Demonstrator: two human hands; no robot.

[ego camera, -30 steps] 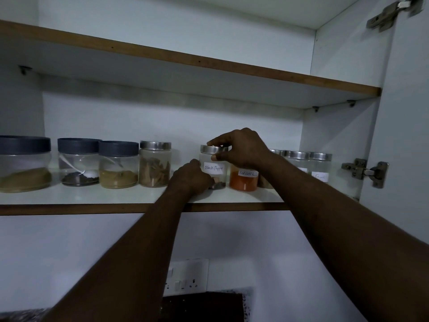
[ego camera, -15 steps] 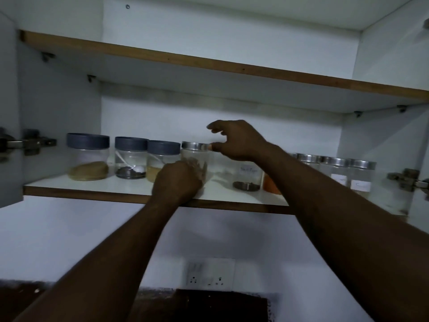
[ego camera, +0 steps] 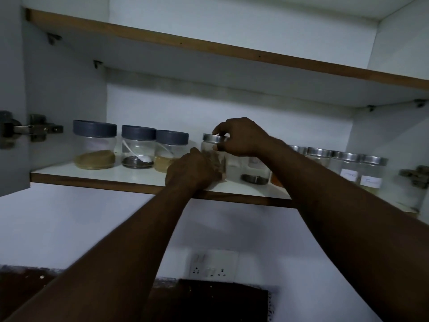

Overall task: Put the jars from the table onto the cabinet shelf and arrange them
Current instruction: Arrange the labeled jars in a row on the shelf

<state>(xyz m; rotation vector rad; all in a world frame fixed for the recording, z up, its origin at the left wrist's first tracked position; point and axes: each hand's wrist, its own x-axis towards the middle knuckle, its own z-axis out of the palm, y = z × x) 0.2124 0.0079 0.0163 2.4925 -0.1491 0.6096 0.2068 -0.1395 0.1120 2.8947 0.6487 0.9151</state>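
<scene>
A row of glass jars stands on the white cabinet shelf (ego camera: 111,176). At the left are three jars with dark blue lids (ego camera: 94,144), (ego camera: 138,147), (ego camera: 171,148). Both hands are on a metal-lidded jar of brown sticks (ego camera: 212,145) in the middle. My right hand (ego camera: 241,138) grips its lid from above. Low on its glass body sits my left hand (ego camera: 192,169), fingers wrapped round. Just right of it, the black pepper jar (ego camera: 255,173) is partly hidden by my right wrist. Several metal-lidded labelled jars (ego camera: 369,170) stand further right.
An upper shelf (ego camera: 209,48) hangs close above the jars. Door hinges stick out at the left (ego camera: 32,130) and right (ego camera: 415,177) cabinet sides. Below are a white wall socket (ego camera: 212,266) and a dark mat (ego camera: 220,298) on the counter.
Both hands left the black pepper jar and shifted left onto the jar of brown sticks. The view swung left, showing the cabinet's left side.
</scene>
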